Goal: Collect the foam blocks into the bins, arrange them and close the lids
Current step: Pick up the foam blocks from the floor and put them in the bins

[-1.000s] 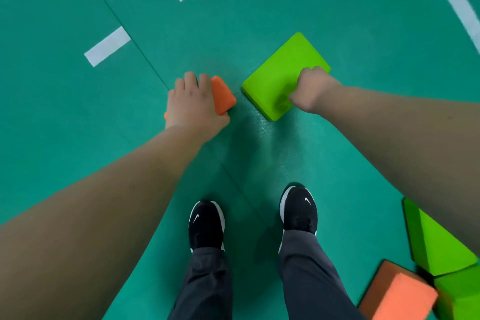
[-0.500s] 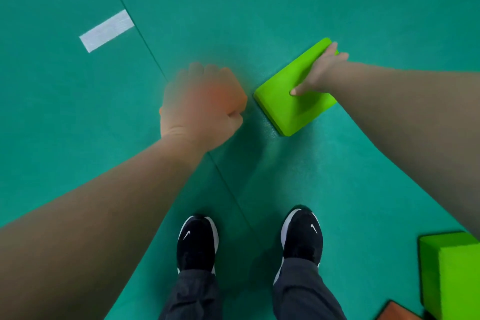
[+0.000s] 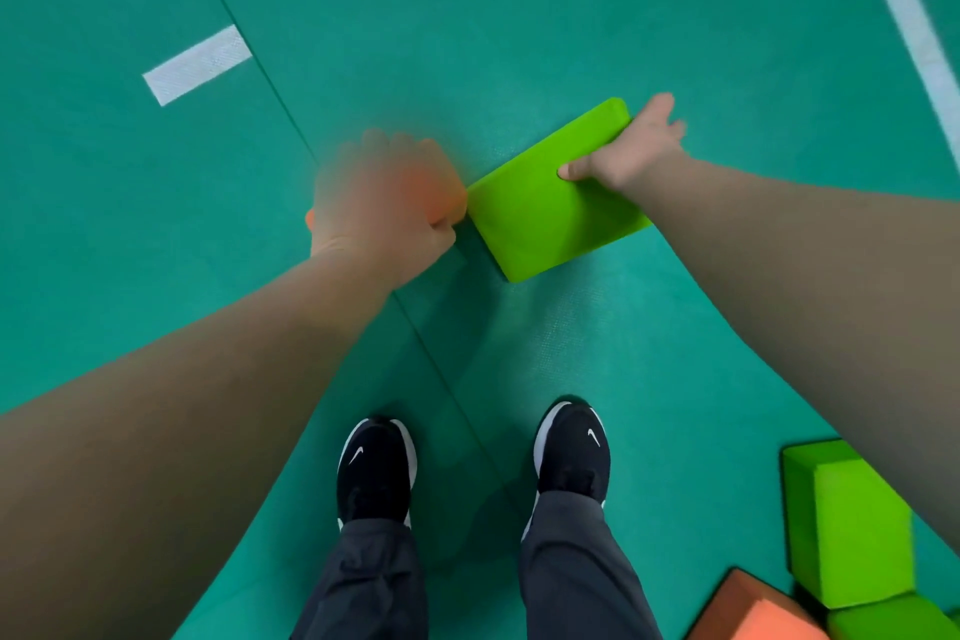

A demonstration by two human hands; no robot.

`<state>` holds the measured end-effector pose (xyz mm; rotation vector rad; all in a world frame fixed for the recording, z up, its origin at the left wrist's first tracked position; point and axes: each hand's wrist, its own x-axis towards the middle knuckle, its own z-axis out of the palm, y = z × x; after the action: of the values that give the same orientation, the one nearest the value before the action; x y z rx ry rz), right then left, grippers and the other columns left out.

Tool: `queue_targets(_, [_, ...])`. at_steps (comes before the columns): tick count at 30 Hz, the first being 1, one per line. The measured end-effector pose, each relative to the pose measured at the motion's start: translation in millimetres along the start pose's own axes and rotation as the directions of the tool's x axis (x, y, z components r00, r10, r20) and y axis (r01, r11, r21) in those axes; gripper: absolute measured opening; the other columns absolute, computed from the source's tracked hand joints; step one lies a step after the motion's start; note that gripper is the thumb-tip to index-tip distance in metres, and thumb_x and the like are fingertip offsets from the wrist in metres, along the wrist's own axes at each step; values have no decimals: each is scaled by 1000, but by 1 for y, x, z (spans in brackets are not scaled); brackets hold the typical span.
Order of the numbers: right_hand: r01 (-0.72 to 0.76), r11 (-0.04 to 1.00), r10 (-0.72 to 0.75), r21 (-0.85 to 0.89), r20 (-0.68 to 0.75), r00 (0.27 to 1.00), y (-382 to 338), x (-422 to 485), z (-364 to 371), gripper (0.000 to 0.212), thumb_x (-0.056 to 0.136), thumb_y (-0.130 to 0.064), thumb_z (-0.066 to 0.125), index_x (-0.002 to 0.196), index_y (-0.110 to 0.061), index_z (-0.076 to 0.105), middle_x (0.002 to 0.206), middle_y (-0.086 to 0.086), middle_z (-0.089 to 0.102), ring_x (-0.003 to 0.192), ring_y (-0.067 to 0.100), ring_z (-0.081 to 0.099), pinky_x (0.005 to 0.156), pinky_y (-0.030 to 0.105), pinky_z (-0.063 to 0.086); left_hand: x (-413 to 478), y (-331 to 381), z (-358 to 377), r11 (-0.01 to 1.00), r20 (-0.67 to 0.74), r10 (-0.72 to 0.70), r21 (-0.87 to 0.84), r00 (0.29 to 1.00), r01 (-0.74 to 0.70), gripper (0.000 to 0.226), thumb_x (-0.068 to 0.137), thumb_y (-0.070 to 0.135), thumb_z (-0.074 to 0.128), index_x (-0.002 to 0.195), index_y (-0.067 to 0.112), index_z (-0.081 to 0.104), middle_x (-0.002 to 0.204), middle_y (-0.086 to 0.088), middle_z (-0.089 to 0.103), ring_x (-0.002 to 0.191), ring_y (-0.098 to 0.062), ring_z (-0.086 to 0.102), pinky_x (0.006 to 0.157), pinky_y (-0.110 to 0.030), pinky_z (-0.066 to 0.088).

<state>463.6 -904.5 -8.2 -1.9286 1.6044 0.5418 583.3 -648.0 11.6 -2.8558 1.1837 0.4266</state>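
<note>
Green foam, flat and rectangular, lies under our right hand (image 3: 631, 156): this flat green block (image 3: 550, 213) has the thumb pressed on its top face and the fingers (image 3: 670, 120) curled over its far long edge, so the fingers are clamped on it; whether its near corner touches the floor (image 3: 675, 16) we cannot tell. Just beside it, our left hand (image 3: 384, 213) is blurred, its fingers curled shut round a small orange block (image 3: 310, 219) of which only an orange edge and a tint show past the knuckles. Both blocks sit well ahead of our black shoes (image 3: 376, 468), which stand on the teal mat either side of a seam. At the lower right corner, near the right forearm, a green cube (image 3: 857, 535) stands beside an orange block (image 3: 753, 613), with another green block (image 3: 893, 621) at the bottom edge. Two white tape strips (image 3: 197, 65) mark the floor at upper left, and a long white line (image 3: 914, 26) runs down the upper right
</note>
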Motion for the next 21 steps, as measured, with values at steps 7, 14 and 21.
queue_targets(7, [239,957,-242,-166,0,970,-4,-66,-22,107,63,-51,91,146,-19,31,145,8,48,132,39,47,109,47,43,-20,-8,-31,999,204,11,-34,979,-4,76,72,71,70,120,18,43,116,-7,49,108,-34,51,86,-46,45])
queue_targets(14, [425,774,-437,-468,90,895,-59,-158,-42,64,75,-38,72,130,-15,47,130,15,43,118,42,49,101,48,43,-92,-64,-104,979,295,-143,-99,945,179,89,61,81,37,117,13,44,112,-8,50,106,-35,53,87,-48,51])
queue_targets(21, [610,555,-588,-565,253,769,-163,-254,-52,62,79,-36,70,132,-17,44,130,17,49,123,41,50,100,48,45,-150,-140,-195,957,295,-254,-60,921,283,91,55,80,33,117,14,46,112,-10,52,109,-35,56,86,-47,51])
